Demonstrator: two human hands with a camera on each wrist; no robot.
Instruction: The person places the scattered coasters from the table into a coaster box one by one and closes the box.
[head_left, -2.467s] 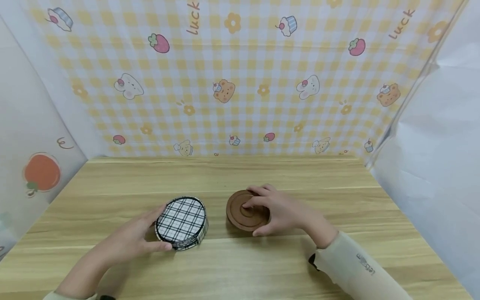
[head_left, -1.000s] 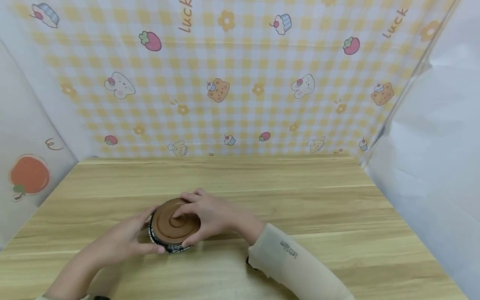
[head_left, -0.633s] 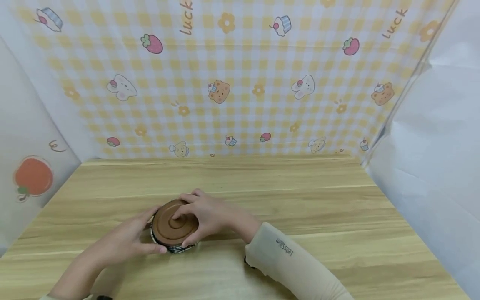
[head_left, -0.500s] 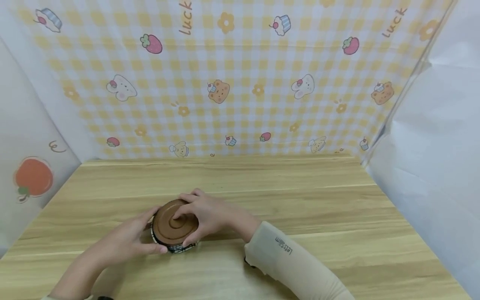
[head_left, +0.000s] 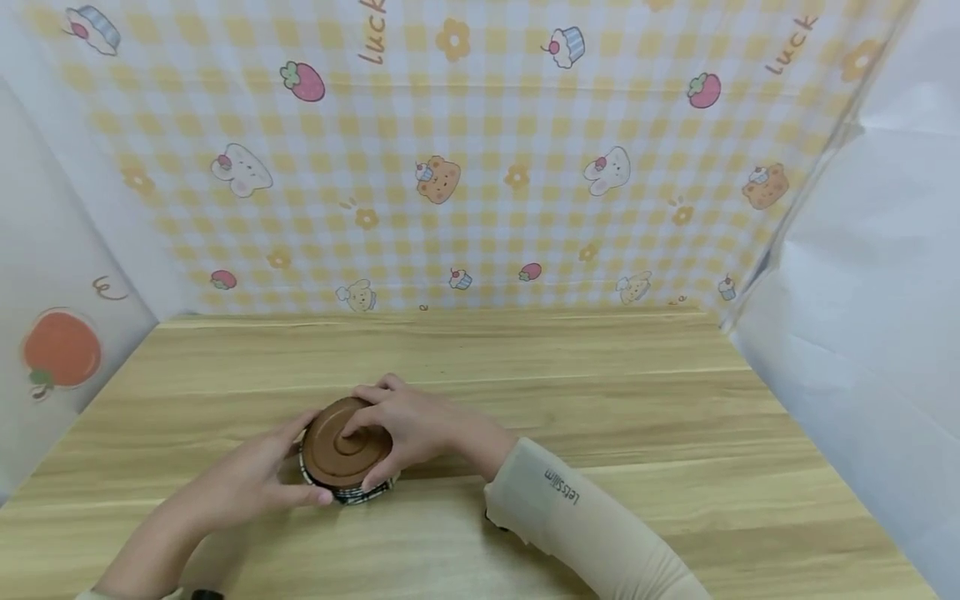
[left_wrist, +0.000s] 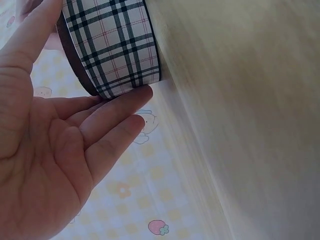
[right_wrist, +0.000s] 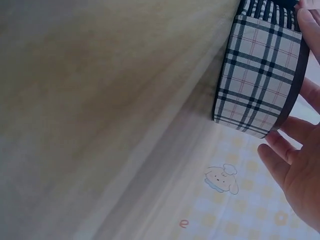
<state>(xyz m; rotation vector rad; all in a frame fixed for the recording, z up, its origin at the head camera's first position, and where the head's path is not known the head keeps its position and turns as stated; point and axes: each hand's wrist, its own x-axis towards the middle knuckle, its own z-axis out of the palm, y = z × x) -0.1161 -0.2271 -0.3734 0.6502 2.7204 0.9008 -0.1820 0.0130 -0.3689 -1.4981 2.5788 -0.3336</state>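
A round plaid coaster holder (head_left: 367, 493) in black and white stands on the wooden table, left of centre. Through a gap in its wall the right wrist view shows the edges of several stacked plaid coasters (right_wrist: 270, 12). On top lies a round brown coaster (head_left: 330, 450) with a ring groove, covering the stack from above. My left hand (head_left: 243, 483) holds the holder's left side, thumb in front and fingers behind. With thumb and fingers at opposite edges, my right hand (head_left: 423, 425) grips the brown coaster, its index finger bent over the middle.
The wooden table (head_left: 637, 417) extends to the right and behind the hands. A yellow checked backdrop (head_left: 487, 125) rises at its far edge. White side panels (head_left: 862, 292) flank it on both sides.
The right hand has carried the brown coaster left from the table onto the plaid holder. Over the last half second both hands have stayed almost still. The left hand has kept its place.
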